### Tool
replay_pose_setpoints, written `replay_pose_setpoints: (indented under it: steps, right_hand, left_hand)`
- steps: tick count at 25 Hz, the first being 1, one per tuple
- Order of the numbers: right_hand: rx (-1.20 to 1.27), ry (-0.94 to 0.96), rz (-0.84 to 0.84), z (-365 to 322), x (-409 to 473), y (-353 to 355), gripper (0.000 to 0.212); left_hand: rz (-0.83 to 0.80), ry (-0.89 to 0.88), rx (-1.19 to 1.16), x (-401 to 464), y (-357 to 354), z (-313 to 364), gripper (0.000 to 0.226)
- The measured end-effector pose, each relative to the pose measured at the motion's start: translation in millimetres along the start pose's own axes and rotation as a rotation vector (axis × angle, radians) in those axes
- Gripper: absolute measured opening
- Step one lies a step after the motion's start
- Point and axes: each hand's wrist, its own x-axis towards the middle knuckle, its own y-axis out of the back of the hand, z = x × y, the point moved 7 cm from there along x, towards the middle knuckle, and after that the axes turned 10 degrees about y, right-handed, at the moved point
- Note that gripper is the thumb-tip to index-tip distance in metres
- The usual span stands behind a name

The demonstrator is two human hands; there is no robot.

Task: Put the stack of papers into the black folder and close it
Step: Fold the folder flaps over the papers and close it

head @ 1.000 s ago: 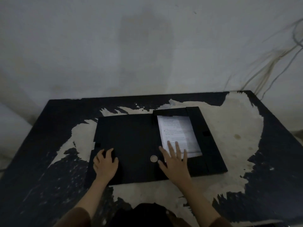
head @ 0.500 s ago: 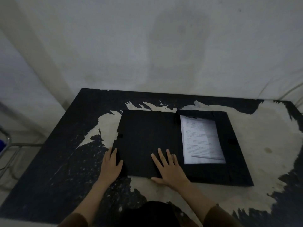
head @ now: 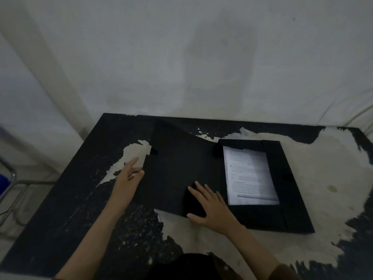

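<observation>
The left hand (head: 129, 175) grips the left edge of the black folder's cover (head: 177, 168), thumb on top of the panel and fingers reaching out past and under the edge, so that the cover is raised off the surface and tilts up toward the far side. The right hand (head: 210, 207) lies flat with its fingers spread on the near part of the same cover, close to the fold, holding nothing. Under everything is the table (head: 333, 158), a wide dark top whose coating has flaked away in big pale patches, most of all on the right and near sides. The black folder (head: 290, 199) lies open on it, its tray half flat on the right, with a narrow flap along its right side. The stack of papers (head: 250, 174) sits inside that tray, printed side up, its edges roughly square with the folder walls and not yet covered. A small black tab (head: 154, 151) shows at the far left edge of the raised cover. At the far left of the scene, off the table, part of a metal frame (head: 12, 178) is visible.
</observation>
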Motion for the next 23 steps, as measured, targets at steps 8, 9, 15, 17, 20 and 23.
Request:
replay_pose_setpoints:
  steps: [8, 9, 15, 17, 20, 23]
  right_hand:
    - [0.057, 0.237, 0.458, -69, -17, 149, 0.054]
    - [0.009, 0.254, 0.458, -72, -23, 161, 0.052]
    - [0.124, 0.007, 0.282, -22, -73, 196, 0.046]
    - [0.128, -0.113, 0.297, 7, -94, 204, 0.048]
    - [0.084, -0.323, 0.335, 60, -119, 200, 0.052]
    - [0.077, -0.533, 0.295, 116, -136, 169, 0.056]
  left_hand:
    - [-0.380, -0.340, -0.170, -50, -83, 94, 0.038]
    - [-0.418, -0.364, -0.153, -54, -100, 97, 0.038]
    - [-0.525, -0.427, 0.185, -49, -183, 70, 0.046]
    - [-0.622, -0.377, 0.397, -43, -209, 43, 0.053]
    - [-0.685, -0.395, 0.792, -34, -235, 8, 0.061]
    - [-0.655, -0.391, 1.057, -25, -246, -13, 0.063]
